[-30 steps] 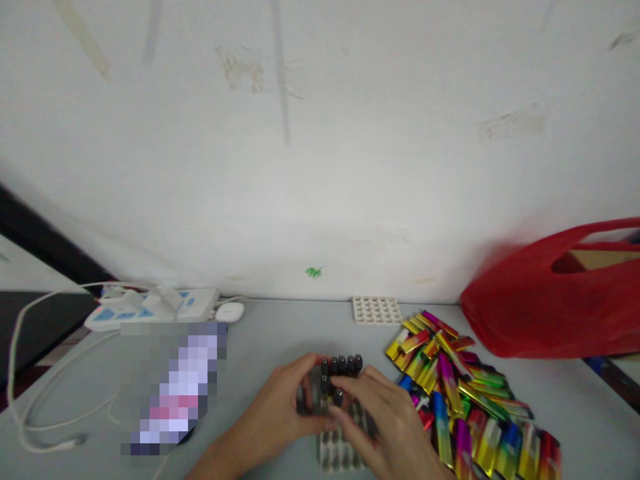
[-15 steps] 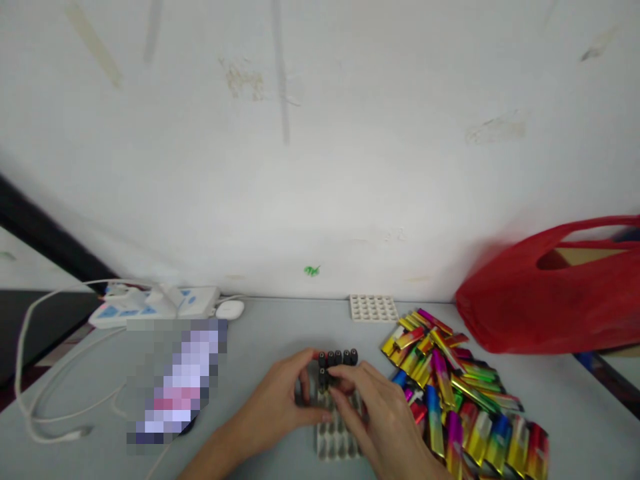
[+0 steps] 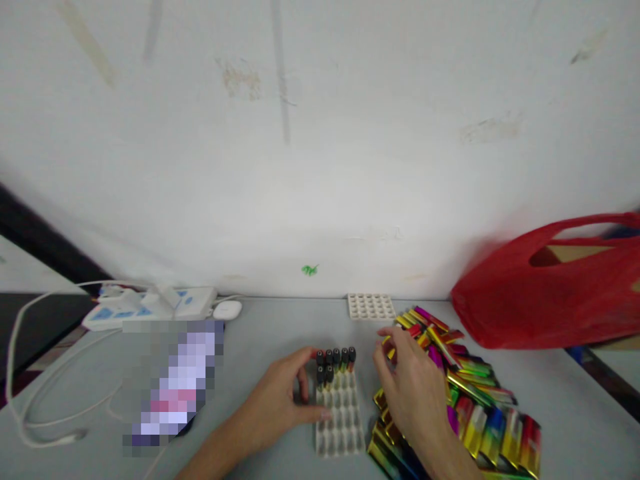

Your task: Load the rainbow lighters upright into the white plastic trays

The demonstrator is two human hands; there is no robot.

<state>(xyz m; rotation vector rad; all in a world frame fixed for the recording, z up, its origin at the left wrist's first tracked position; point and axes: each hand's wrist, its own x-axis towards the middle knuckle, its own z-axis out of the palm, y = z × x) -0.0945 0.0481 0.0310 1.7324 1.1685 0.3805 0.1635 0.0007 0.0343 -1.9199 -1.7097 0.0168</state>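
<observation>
My left hand [image 3: 283,387] curves around the left side of a white grid tray [image 3: 340,427]. Its thumb lies on the tray's edge, and its index fingertip is by the back left corner. Several small tubes with black tops [image 3: 329,375] stand upright in the tray's back two rows: the back row is filled, with two more at the left of the second. To the right, my right hand [image 3: 413,383] is over the near left side of a pile of shiny rainbow-and-gold tubes [image 3: 480,433]. Its thumb and fingers are bent but apart, with nothing clearly held.
A second white grid tray [image 3: 371,307] lies against the wall. A red bag [image 3: 545,293] stands at the back right. On the left are a power strip [image 3: 200,303] with cables, a small white device [image 3: 227,309] and a blurred-out phone-like object [image 3: 177,387].
My right hand has left the tray and moved right to the pile. A second black-topped tube now shows in the second row. My left hand has stayed at the tray.
</observation>
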